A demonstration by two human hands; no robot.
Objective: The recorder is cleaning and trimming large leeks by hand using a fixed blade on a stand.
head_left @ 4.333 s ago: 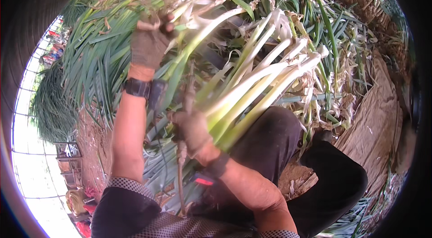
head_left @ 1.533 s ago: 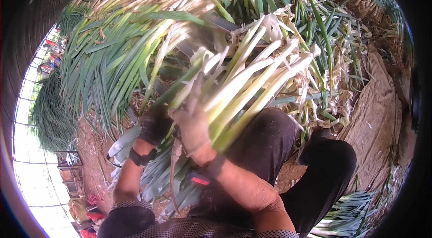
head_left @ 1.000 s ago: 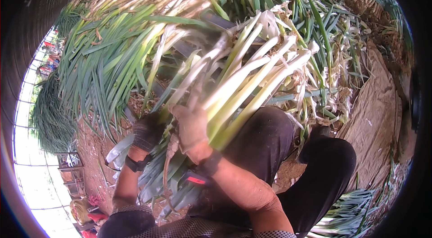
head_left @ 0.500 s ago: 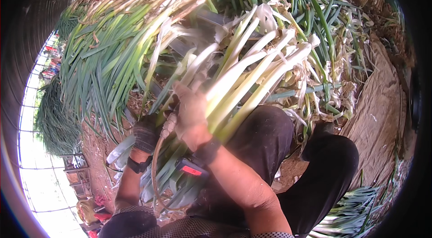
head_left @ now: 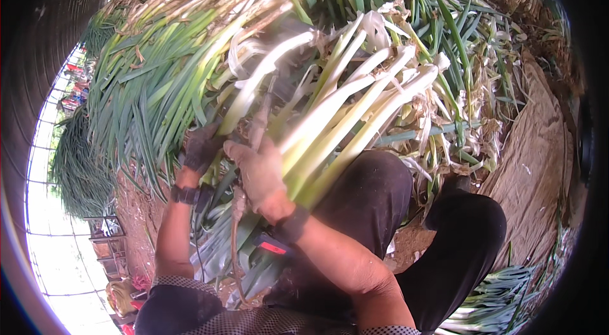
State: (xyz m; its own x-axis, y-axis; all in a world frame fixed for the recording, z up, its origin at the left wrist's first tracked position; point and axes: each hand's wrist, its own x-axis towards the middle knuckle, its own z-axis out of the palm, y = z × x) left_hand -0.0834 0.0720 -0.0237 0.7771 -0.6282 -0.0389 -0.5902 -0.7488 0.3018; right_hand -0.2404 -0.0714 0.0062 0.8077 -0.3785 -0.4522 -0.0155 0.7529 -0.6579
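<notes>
My left hand (head_left: pixel 202 148), in a dark glove, is closed round the green part of a long green onion (head_left: pixel 260 75). Its white end points up and right, with loose pale skin blurred beside it. My right hand (head_left: pixel 257 170), in a pale glove, sits just right of it, closed round a hose nozzle (head_left: pixel 259 127); the grip is mostly hidden. A thin hose (head_left: pixel 235 237) hangs below that hand. Several thick white-stemmed green onions (head_left: pixel 358 113) lie across my thigh, right of my right hand.
A large heap of unpeeled green onions (head_left: pixel 146 75) lies at the left. Discarded leaves and skins (head_left: pixel 457 69) are piled at the far right, near a brown cloth (head_left: pixel 530 157). More green onions (head_left: pixel 495 297) lie at lower right. A wire-mesh wall (head_left: pixel 57 252) stands left.
My left hand has moved up slightly, and the held green onion now stands further up and left, away from the others. My right hand has shifted down a little; the hose has swung.
</notes>
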